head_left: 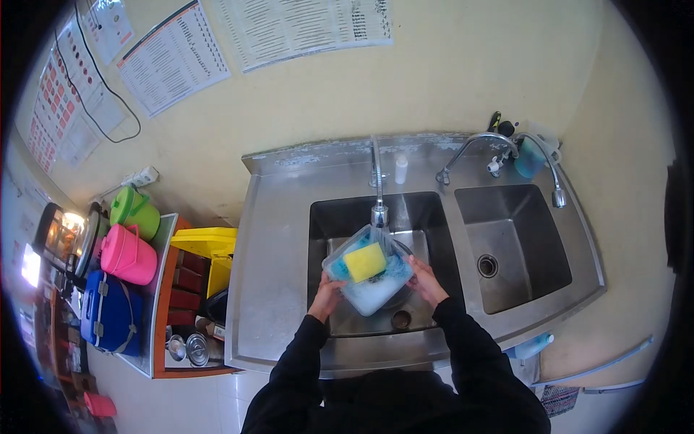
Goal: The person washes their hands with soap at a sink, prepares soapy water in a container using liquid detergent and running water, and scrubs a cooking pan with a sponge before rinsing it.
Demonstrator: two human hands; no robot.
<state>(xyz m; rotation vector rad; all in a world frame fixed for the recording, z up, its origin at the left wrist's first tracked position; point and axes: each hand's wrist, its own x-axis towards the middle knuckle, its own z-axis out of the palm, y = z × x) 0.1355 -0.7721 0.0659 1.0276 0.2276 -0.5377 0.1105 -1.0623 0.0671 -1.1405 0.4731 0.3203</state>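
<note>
Over the left sink basin (322, 217), a clear plastic container (345, 289) sits tilted between my two hands. White suds and bluish water fill part of it, and a yellow sponge (365, 262) lies on top. My left hand (327, 297) grips the container's near left side. On the opposite side, my right hand (428, 282) holds its right edge. The faucet (379, 215) hangs right above the container's far edge, and water streams from its spout. A dark round item beneath the container is mostly hidden.
To the right is a second basin (510, 246) with a curved faucet (557, 195) above. A white bottle (401, 170) and a bluish jug (531, 159) stand along the back. At left, a shelf holds a pink bucket (129, 254), green bucket (135, 212) and blue cooler (112, 312).
</note>
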